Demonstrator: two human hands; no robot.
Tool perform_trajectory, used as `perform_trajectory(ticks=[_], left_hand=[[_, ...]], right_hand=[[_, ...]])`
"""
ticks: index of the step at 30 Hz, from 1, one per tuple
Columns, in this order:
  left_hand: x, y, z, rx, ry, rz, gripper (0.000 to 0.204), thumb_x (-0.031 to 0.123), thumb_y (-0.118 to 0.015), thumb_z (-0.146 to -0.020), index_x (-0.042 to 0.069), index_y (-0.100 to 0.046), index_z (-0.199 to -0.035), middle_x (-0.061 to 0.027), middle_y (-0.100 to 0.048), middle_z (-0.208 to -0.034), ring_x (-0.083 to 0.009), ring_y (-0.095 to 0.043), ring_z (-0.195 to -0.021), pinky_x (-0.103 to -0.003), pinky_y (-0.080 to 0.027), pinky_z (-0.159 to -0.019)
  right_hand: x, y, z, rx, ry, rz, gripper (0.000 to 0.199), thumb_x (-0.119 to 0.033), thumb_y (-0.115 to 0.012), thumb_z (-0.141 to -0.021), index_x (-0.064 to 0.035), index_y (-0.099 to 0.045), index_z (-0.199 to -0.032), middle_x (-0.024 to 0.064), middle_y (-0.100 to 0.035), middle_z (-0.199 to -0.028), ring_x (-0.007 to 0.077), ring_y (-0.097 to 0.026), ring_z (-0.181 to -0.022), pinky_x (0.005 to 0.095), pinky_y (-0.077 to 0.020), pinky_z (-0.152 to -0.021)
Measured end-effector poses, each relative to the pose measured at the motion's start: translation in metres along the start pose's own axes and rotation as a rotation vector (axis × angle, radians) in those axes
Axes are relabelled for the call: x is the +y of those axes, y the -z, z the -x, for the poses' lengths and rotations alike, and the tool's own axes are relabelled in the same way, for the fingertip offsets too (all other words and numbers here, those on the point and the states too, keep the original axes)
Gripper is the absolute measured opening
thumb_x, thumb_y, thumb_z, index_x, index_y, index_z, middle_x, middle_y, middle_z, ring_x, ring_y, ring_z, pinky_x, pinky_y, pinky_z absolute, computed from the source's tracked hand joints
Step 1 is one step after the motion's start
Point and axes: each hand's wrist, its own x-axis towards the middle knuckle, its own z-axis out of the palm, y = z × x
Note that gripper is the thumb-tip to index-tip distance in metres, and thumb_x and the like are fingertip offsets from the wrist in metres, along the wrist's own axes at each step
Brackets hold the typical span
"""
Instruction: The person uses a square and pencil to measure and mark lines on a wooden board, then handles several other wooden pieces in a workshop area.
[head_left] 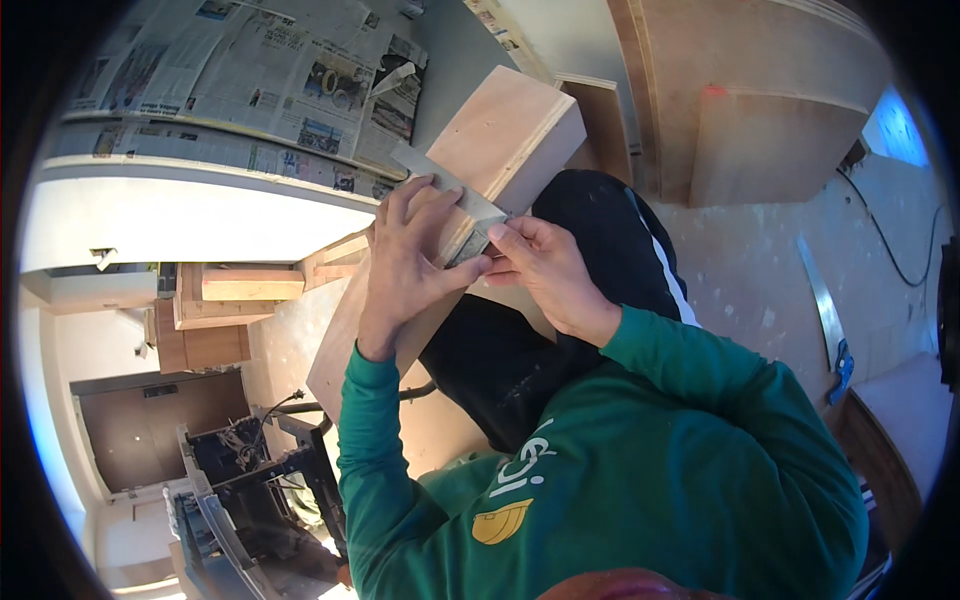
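A long wooden box-like piece [503, 130] with layered plywood edges lies slantwise across my lap, by my knee in dark trousers. Across its top edge rests a narrow grey strip [481, 204], bent like an angle and metallic in look; its exact kind is unclear. My left hand [412, 262] presses the strip against the wood, fingers over it and thumb stretched toward the right hand. My right hand [562, 277] pinches the strip's near end between thumb and fingers. The fingertips of the right hand are partly hidden behind the strip and the wood.
A handsaw [826, 318] with a blue handle lies on the floor at right, below a dark cable [880, 228]. Large plywood panels [770, 145] stand at the far right. Newspaper-covered boards [270, 75] fill the far left. A black-framed machine [262, 470] stands at the near left.
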Motion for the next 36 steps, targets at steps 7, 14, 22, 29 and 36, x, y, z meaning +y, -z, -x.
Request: perform_trajectory(ticks=[7, 14, 22, 29, 36], left_hand=[[-0.016, -0.007, -0.002, -0.032, 0.011, 0.064, 0.079, 0.045, -0.087, -0.062, 0.012, -0.067, -0.131, -0.0188, -0.05, -0.143, -0.0403, -0.05, -0.131, -0.051, -0.04, -0.109], [-0.026, -0.007, -0.007, -0.038, -0.004, 0.185, 0.077, 0.043, -0.087, -0.064, 0.009, -0.067, -0.131, -0.0222, -0.051, -0.141, -0.0407, -0.052, -0.129, -0.05, -0.042, -0.108], [-0.025, -0.005, -0.003, -0.051, 0.031, 0.192, 0.077, 0.042, -0.087, -0.064, 0.008, -0.067, -0.13, -0.0229, -0.05, -0.141, -0.0405, -0.051, -0.131, -0.05, -0.042, -0.109], [-0.027, -0.008, -0.001, -0.05, 0.057, 0.246, 0.078, 0.044, -0.088, -0.064, 0.009, -0.067, -0.131, -0.0227, -0.049, -0.142, -0.0408, -0.05, -0.132, -0.05, -0.041, -0.109], [-0.031, -0.011, -0.008, -0.066, 0.073, 0.301, 0.078, 0.043, -0.088, -0.063, 0.009, -0.068, -0.13, -0.0225, -0.049, -0.144, -0.0405, -0.05, -0.133, -0.05, -0.041, -0.109]], right_hand=[[0.011, -0.004, -0.007, -0.021, -0.007, -0.099, 0.027, -0.027, -0.061, -0.104, -0.0007, -0.06, -0.107, 0.0077, -0.067, -0.097, 0.0166, -0.071, -0.093, 0.0316, -0.0558, -0.083], [0.008, -0.009, -0.007, 0.005, -0.026, -0.05, 0.027, -0.027, -0.056, -0.105, -0.0012, -0.057, -0.114, 0.0082, -0.067, -0.099, 0.0166, -0.07, -0.092, 0.0311, -0.0539, -0.082], [-0.037, 0.048, 0.037, -0.091, 0.069, 0.391, 0.031, -0.013, -0.039, -0.109, -0.0073, -0.05, -0.138, 0.009, -0.066, -0.108, 0.0112, -0.064, -0.072, 0.0234, -0.0523, -0.067], [-0.105, 0.082, 0.046, 0.142, 0.308, 0.843, 0.03, -0.009, -0.052, -0.105, -0.0041, -0.049, -0.134, 0.0104, -0.072, -0.102, 0.01, -0.053, -0.053, 0.0262, -0.0472, -0.053], [-0.128, 0.099, 0.023, 0.248, 0.833, 1.054, 0.022, -0.011, -0.058, -0.103, -0.003, -0.067, -0.121, 0.0113, -0.072, -0.095, 0.0169, -0.061, -0.068, 0.0294, -0.0512, -0.067]])
